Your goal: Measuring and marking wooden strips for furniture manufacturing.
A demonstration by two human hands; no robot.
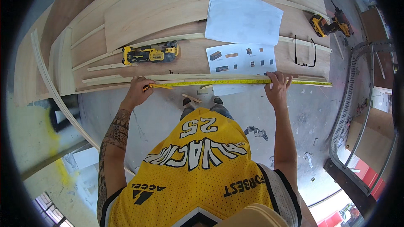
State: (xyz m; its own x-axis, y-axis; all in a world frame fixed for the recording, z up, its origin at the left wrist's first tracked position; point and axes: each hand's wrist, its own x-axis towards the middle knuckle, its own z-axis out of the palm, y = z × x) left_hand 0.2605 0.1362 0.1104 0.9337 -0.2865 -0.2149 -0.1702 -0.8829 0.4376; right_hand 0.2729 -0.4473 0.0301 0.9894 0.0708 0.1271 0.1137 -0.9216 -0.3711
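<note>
tape stretched along the strip, pinned at both ends

a yellow measuring tape is laid lengthwise on a thin wooden strip at the near edge of the plywood workbench, and its long axis runs from one hand to the other, straight across in front of the body. the left hand is closed around something yellow at the tape's left end, apparently a pencil whose tip is aimed along the blade toward the right hand (whether the tape's case is also gripped under the fingers cannot be told). the right hand is pressed flat on the blade, fingers curled over the far edge of the strip and thumb on the near side, so that the tape is clamped down rather than lifted. past the right hand the blade is carried on further right, to the end of the strip.

the tape is touched by both hands, so neither is nearer; the free span lies between them.

beyond the left hand, further onto the bench, a yellow and black power tool is set down parallel to the tape. beyond the right hand a printed sheet of drawings is spread, with blank white sheets further out. to the right of that hand, dark-rimmed safety glasses are seen, and well apart, a cordless drill.
</note>
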